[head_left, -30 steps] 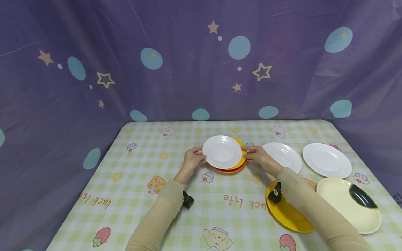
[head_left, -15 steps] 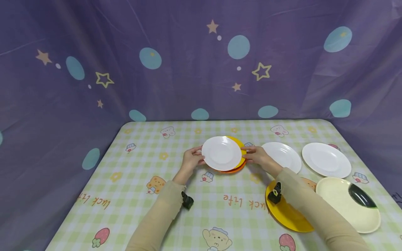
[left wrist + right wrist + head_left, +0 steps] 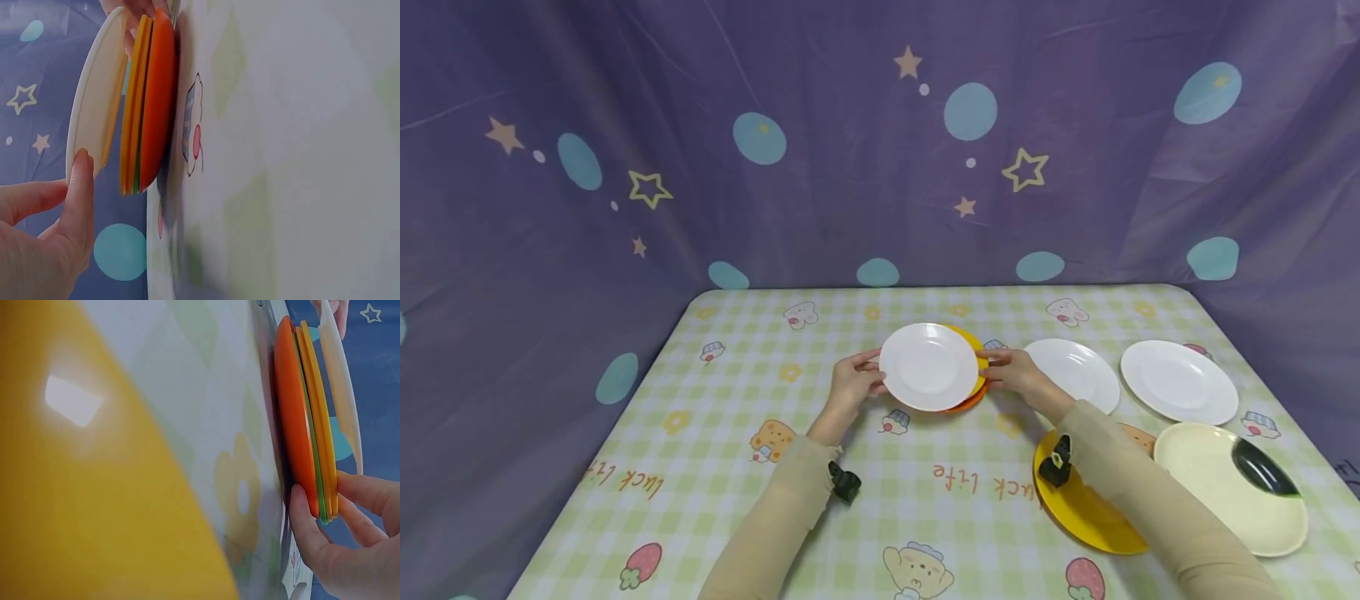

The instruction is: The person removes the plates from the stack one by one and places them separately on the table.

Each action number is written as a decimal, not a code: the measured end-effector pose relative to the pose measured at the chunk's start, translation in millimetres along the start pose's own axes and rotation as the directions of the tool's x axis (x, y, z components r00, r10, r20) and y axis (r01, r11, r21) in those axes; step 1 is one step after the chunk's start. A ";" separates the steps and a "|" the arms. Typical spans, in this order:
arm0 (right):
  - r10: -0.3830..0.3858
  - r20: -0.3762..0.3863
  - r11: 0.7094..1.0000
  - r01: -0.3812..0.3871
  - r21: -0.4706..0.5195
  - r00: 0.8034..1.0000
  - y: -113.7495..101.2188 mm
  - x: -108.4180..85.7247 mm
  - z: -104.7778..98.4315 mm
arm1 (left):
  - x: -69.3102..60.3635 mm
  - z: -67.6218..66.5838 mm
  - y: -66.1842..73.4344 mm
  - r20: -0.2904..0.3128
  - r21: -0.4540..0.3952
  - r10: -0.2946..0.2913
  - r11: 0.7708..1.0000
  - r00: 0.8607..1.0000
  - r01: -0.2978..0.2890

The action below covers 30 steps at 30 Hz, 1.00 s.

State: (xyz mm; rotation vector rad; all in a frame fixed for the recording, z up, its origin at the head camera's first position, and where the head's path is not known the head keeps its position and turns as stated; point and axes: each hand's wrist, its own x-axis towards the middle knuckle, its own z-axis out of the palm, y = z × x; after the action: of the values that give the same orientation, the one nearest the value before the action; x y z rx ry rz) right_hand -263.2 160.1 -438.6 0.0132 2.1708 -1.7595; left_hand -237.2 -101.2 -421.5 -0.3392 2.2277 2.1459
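Note:
My left hand [image 3: 850,385] pinches the left rim of a small white plate [image 3: 928,367]. In the left wrist view the plate is raised and tilted, with a gap between it and the stack. Below it sits a stack of plates: yellow plates [image 3: 325,431] on top, a green rim [image 3: 312,434] between, and an orange plate [image 3: 292,394] at the bottom. My right hand [image 3: 1017,375] grips the stack's right edge, its thumb on the orange plate's side and its fingers at the yellow rim. In the head view, the white plate hides most of the stack.
Two white plates [image 3: 1078,375] [image 3: 1180,383] lie on the right of the checked tablecloth [image 3: 700,500]. A large yellow plate [image 3: 1086,512] is partly under my right forearm. Beside it lies a cream plate [image 3: 1217,492] with a dark patch. A purple curtain [image 3: 850,217] hangs behind.
The small white plate has risen slightly and shifted a little left with my left hand, uncovering more of the yellow plate at right. My right hand has stayed put.

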 end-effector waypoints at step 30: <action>0.084 -0.054 0.996 -0.085 -0.015 0.995 -3.2 3.0 3.1 | 1.5 -53.0 1.7 -0.107 -0.101 -0.006 0.995 0.994 -0.005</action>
State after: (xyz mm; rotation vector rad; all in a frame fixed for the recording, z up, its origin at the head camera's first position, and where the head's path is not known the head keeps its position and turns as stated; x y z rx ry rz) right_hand -265.9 155.8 -436.9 0.1473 2.1894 -1.7118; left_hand -232.2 -153.8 -417.6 -0.4698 2.1750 2.2987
